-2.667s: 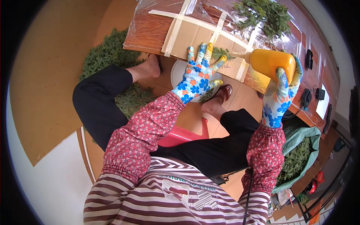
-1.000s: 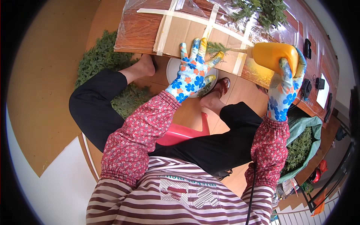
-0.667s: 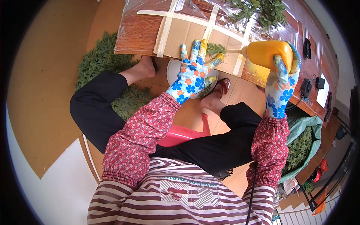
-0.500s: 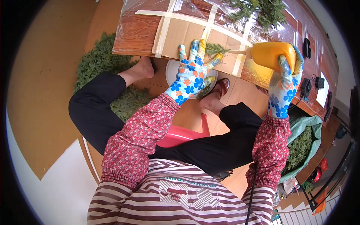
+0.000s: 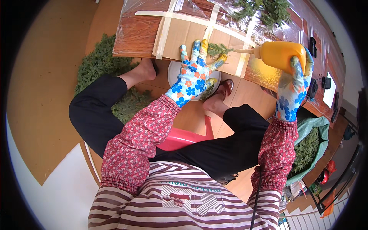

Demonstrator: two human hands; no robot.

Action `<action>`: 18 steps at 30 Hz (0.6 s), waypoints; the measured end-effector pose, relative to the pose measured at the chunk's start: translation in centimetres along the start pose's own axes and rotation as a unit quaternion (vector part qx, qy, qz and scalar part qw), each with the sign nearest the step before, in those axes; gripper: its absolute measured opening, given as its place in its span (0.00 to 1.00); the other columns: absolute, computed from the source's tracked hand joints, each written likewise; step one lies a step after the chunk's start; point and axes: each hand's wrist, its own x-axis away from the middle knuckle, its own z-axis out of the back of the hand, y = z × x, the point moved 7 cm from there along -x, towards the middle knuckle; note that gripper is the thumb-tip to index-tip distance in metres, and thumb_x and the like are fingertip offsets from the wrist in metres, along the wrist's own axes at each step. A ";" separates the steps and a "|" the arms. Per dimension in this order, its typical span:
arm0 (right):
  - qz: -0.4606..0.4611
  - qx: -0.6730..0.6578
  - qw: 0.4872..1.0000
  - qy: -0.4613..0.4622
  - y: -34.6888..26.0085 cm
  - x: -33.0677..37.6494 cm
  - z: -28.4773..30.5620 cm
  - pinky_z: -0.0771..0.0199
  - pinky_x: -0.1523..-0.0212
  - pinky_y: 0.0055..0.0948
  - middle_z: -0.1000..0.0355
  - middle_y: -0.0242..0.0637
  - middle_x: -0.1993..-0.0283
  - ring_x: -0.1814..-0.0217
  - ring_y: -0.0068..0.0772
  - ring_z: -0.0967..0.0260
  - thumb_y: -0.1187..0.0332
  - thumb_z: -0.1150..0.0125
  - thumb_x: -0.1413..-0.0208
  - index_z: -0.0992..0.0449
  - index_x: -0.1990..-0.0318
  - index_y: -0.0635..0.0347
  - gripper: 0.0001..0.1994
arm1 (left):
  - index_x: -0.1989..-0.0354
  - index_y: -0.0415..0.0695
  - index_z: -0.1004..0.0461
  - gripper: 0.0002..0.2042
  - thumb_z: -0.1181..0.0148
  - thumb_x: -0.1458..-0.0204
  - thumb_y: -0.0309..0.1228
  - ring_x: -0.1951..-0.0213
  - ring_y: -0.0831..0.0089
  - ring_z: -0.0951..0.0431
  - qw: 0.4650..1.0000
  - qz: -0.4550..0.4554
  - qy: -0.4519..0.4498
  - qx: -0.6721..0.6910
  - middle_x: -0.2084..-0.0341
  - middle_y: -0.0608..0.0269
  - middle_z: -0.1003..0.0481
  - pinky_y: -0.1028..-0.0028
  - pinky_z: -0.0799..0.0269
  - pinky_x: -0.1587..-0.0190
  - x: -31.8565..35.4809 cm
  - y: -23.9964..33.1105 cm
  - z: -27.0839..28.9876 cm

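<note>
My left hand [image 5: 192, 78], in a blue-and-orange flowered glove with yellow-stained fingertips, lies with fingers spread at the near edge of a taped cardboard sheet [image 5: 180, 38]. A small green conifer sprig [image 5: 217, 50] rests between its fingers, partly hidden by them. My right hand [image 5: 294, 82], gloved alike, is closed around a yellow squeeze bottle [image 5: 281, 55]. The bottle is tipped on its side, and its long thin nozzle [image 5: 244, 51] points left, its tip at the sprig. Yellow residue [image 5: 264, 71] coats the table beneath the bottle.
More green sprigs [image 5: 264, 13] lie on the film-covered wooden table [image 5: 134, 38]. Below its edge sits a white basin [image 5: 174, 71], near a red stool [image 5: 184, 138]. Greenery piles [image 5: 96, 63] cover floor at left; a green sack [image 5: 306, 153] of it stands at right. Black devices [image 5: 313, 88] lie right.
My right hand and the bottle have shifted slightly to the right. My left hand stays spread beside the sprig; the whole view has moved a little.
</note>
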 end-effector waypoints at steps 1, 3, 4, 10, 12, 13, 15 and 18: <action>0.000 0.013 1.000 -0.016 0.5 0.2 -0.5 0.36 0.46 0.25 0.33 0.40 0.52 0.50 0.27 0.34 0.73 0.42 0.47 0.36 0.49 0.66 0.18 | 0.38 0.70 0.47 0.31 0.49 0.52 0.53 0.36 0.45 0.57 1.000 0.003 -0.003 -0.006 0.39 0.39 0.52 0.36 0.67 0.43 0.3 -0.3 0.0; -0.027 -0.018 0.999 0.000 0.5 0.5 -1.0 0.36 0.46 0.24 0.33 0.40 0.53 0.49 0.27 0.35 0.72 0.42 0.48 0.36 0.49 0.66 0.19 | 0.38 0.71 0.48 0.31 0.49 0.52 0.52 0.36 0.46 0.57 1.000 0.000 -0.016 -0.006 0.39 0.39 0.52 0.36 0.67 0.43 0.2 -0.2 -0.2; -0.033 -0.008 0.999 0.002 0.6 0.5 -1.3 0.37 0.46 0.25 0.34 0.38 0.53 0.50 0.27 0.35 0.71 0.43 0.48 0.36 0.49 0.64 0.19 | 0.38 0.71 0.48 0.31 0.49 0.52 0.52 0.36 0.46 0.57 1.000 0.000 -0.016 -0.006 0.39 0.39 0.52 0.36 0.67 0.43 0.2 -0.2 -0.1; -0.003 0.066 0.998 0.014 0.5 -0.2 1.3 0.35 0.47 0.24 0.33 0.38 0.52 0.51 0.25 0.34 0.73 0.40 0.49 0.35 0.50 0.64 0.19 | 0.38 0.72 0.48 0.30 0.49 0.52 0.52 0.36 0.45 0.57 1.000 -0.002 -0.013 -0.006 0.39 0.39 0.53 0.35 0.67 0.44 -0.3 0.5 0.0; -0.010 0.005 1.000 0.024 0.4 -0.2 0.9 0.35 0.47 0.25 0.33 0.38 0.53 0.51 0.25 0.34 0.73 0.40 0.50 0.35 0.50 0.64 0.19 | 0.38 0.72 0.47 0.30 0.48 0.52 0.52 0.37 0.44 0.56 1.000 -0.003 -0.009 -0.005 0.39 0.38 0.53 0.35 0.67 0.43 0.1 0.3 -0.2; -0.016 -0.051 0.998 0.035 0.2 -0.1 0.9 0.35 0.47 0.25 0.33 0.38 0.53 0.51 0.25 0.33 0.73 0.40 0.50 0.35 0.50 0.64 0.19 | 0.38 0.72 0.47 0.30 0.48 0.52 0.52 0.37 0.44 0.56 1.000 -0.002 -0.009 -0.006 0.39 0.38 0.53 0.35 0.67 0.43 0.2 0.2 -0.3; 0.003 -0.017 0.999 0.038 -0.7 0.1 1.0 0.35 0.47 0.25 0.32 0.37 0.54 0.51 0.25 0.33 0.73 0.40 0.50 0.35 0.50 0.63 0.19 | 0.38 0.70 0.47 0.33 0.42 0.55 0.47 0.35 0.43 0.62 0.998 0.005 -0.030 0.046 0.37 0.38 0.61 0.34 0.72 0.44 -0.1 0.2 -0.3; -0.036 -0.080 0.996 0.026 -0.3 1.0 -0.7 0.35 0.48 0.24 0.32 0.36 0.55 0.51 0.24 0.34 0.72 0.41 0.48 0.36 0.50 0.64 0.18 | 0.37 0.70 0.48 0.34 0.42 0.55 0.47 0.35 0.43 0.62 0.998 0.011 -0.037 0.043 0.37 0.38 0.61 0.34 0.72 0.43 0.5 -0.2 -0.2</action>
